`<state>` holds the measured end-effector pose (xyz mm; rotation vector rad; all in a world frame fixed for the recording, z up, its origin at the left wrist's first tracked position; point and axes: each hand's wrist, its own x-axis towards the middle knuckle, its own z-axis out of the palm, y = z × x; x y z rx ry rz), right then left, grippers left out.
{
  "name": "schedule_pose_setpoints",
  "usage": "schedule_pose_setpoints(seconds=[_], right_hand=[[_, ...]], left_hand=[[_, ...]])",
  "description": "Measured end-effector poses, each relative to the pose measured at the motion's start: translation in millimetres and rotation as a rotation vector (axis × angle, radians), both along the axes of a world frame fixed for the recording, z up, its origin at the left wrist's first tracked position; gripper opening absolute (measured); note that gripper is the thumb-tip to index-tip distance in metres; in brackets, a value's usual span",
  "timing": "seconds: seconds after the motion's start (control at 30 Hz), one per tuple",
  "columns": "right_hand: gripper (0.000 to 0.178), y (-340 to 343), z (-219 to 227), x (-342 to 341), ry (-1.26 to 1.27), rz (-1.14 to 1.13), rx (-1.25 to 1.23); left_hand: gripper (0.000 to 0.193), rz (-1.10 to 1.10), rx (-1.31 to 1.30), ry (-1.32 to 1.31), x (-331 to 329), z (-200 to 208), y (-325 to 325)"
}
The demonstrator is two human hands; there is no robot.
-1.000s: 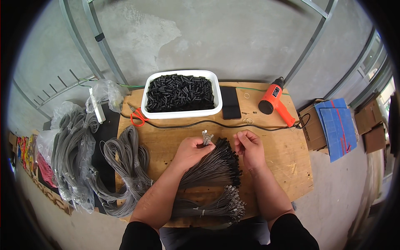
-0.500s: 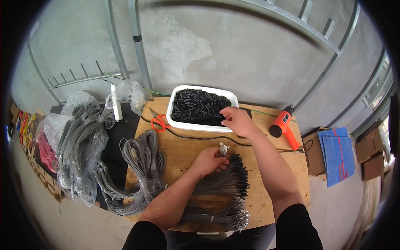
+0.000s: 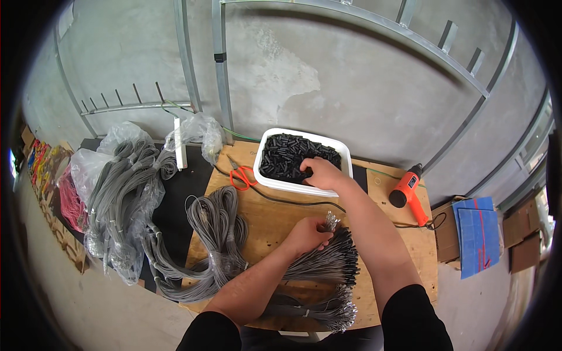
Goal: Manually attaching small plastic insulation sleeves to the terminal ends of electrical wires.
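My left hand [image 3: 310,235] is closed around a small bunch of grey wires whose silver metal terminals [image 3: 332,220] stick up past the fingers. Under and beside it lies a fanned bundle of grey wires with black sleeved ends [image 3: 349,251]. Nearer me rests another grey bundle with bare silver ends [image 3: 346,310]. My right hand [image 3: 322,174] reaches over the near rim of a white tub [image 3: 287,188], fingers bent down among many short black sleeves [image 3: 287,155]. Its fingertips are curled in; what they pinch, if anything, is hidden.
Orange-handled pliers [image 3: 242,175] lie left of the tub, and a black cable runs in front of it. At the right is an orange heat gun [image 3: 408,196]. Coiled grey wires [image 3: 216,228] and plastic-wrapped bundles [image 3: 120,205] fill the left. Blue folded sheets [image 3: 475,237] stand beyond the table.
My right hand has gone from the tub's right side further in among the black sleeves. The left hand still holds its wires. The whole view has shifted a little.
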<state>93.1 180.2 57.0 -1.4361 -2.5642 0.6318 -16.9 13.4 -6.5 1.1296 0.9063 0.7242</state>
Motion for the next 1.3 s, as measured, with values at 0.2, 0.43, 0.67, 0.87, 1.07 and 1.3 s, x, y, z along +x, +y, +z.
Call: schedule_pose_setpoints(seconds=[0.2, 0.43, 0.67, 0.87, 1.07, 1.3], right_hand=[[0.027, 8, 2, 18, 0.464, -0.3, -0.39], [0.027, 5, 10, 34, 1.132, -0.573, -0.613], [0.019, 4, 17, 32, 1.461, -0.764, -0.725], [0.016, 7, 20, 31, 1.621, -0.808, -0.81], [0.007, 10, 6, 35, 1.795, -0.644, -0.95], [0.012, -28, 13, 61, 1.94, -0.559, -1.079]], left_hand=[[0.018, 0.022, -0.013, 0.005, -1, 5, -1], [0.019, 0.033, -0.013, -0.004, 0, 7, -2], [0.02, 0.068, 0.015, 0.002, 0, 10, -4], [0.02, 0.063, 0.013, -0.01, 0, 9, -3], [0.02, 0.065, -0.005, -0.011, -1, 6, -1], [0.018, 0.022, -0.044, -0.166, -3, -4, 2]])
